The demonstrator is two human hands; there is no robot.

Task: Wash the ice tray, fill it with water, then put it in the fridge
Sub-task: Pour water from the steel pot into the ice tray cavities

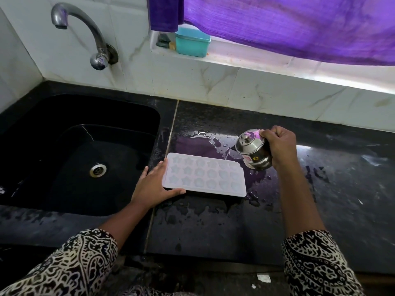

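Far left of the ice tray point(205, 175), a black sink point(42, 116) under a curved steel tap point(85, 24). At the tray's left end, the left hand point(154, 184), fingers straight and flat against the rim, thumb along the near edge. Tray itself flat on the wet black counter point(213, 227). Above the tray's far right corner, a lidded steel pot point(253, 149), tilted, with a thin water stream point(227, 154) running down to the tray's far edge. Right of that, the right hand point(280, 146), curled tight round the pot.

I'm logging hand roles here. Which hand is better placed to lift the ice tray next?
Left, probably. The left hand rests open against the left end of the ice tray, while the right hand grips the tilted steel pot.
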